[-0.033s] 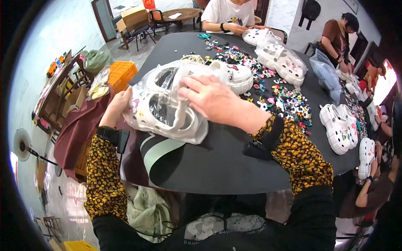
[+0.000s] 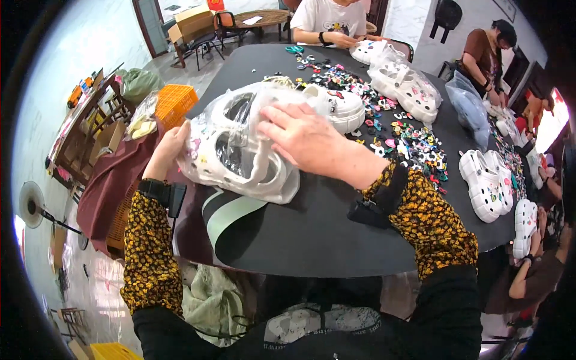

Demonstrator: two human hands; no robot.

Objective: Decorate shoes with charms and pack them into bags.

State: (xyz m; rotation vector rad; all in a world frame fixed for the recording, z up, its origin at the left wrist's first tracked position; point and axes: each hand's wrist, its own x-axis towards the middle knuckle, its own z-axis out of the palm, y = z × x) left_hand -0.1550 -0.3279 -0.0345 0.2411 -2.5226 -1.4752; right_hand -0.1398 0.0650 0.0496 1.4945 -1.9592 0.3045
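A pair of white clogs (image 2: 207, 162) with small charms on the toes lies inside a clear plastic bag, tilted above the near left part of the dark table. My left hand (image 2: 171, 147) is closed around the toe end through the plastic. Across the heel side of the bag rests my right hand (image 2: 300, 132), its fingers stretched out over the film and its thumb mostly hidden. Just behind the right hand sits another white clog (image 2: 345, 111) with charms on its top. Loose colourful charms (image 2: 414, 147) are scattered beyond my right wrist.
More bagged white clogs (image 2: 405, 93) lie farther back, near a person in a white shirt (image 2: 327, 24). At the right are unbagged clogs (image 2: 485, 186) and other people's hands. A pale green strip (image 2: 234, 219) curls by the table's front edge. An orange crate (image 2: 175, 105) stands left.
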